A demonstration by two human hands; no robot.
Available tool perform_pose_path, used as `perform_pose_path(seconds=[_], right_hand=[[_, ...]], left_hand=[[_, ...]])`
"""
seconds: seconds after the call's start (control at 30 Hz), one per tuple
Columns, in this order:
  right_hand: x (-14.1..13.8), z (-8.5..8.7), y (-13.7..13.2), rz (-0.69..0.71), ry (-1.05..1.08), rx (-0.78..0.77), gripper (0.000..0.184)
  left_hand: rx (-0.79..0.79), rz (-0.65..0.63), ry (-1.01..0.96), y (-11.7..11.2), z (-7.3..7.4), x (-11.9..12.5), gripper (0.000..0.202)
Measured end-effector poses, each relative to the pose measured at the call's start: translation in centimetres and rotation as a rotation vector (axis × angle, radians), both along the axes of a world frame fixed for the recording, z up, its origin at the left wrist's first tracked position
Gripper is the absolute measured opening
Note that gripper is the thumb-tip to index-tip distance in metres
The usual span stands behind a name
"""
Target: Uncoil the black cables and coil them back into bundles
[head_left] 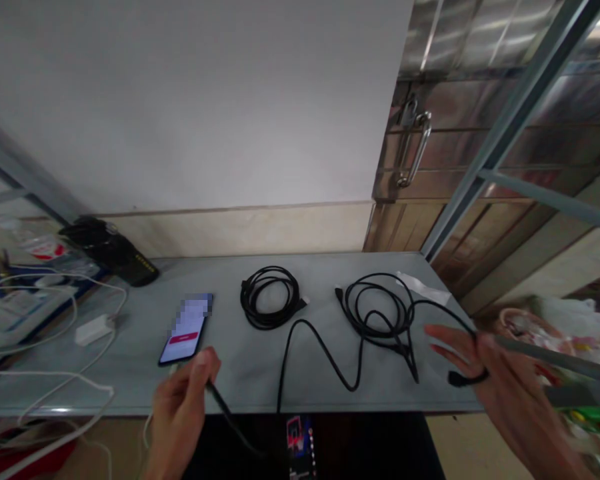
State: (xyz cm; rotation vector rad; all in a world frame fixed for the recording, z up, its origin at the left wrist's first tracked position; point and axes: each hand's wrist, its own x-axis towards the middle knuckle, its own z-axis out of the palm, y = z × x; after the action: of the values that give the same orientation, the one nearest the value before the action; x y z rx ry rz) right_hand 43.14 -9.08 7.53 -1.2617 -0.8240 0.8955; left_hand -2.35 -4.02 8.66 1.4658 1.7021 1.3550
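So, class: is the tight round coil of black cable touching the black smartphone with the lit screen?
Apart. The head view shows bare grey tabletop between the coil of black cable and the smartphone.

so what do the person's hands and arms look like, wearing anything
Both are bare: the left hand and the right hand have no gloves, and no sleeves show on the arms in view. No ring, watch or band can be made out, though the right hand is blurred.
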Motion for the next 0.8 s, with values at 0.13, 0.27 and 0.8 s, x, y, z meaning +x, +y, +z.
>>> perform_pose_path(seconds=[0.13,0.27,0.8], right_hand=[[-6.8,0.9,-0.5,0.419,-0.188,-0.192,0.059],[-12.6,1.7,-1.1,0.67,-0.228,-0.273,0.063],[-17.7,3.1,1.7,0.748,0.162,-0.337,0.079]], left_hand=[[0.04,-0.246,0.16,0.9,1.0,4.0,0.061],[0.131,-0.402,0.265,2.1,2.1,8.0,0.052],[0.315,-0.399,0.373,0.4,1.6,7.0,0.083]])
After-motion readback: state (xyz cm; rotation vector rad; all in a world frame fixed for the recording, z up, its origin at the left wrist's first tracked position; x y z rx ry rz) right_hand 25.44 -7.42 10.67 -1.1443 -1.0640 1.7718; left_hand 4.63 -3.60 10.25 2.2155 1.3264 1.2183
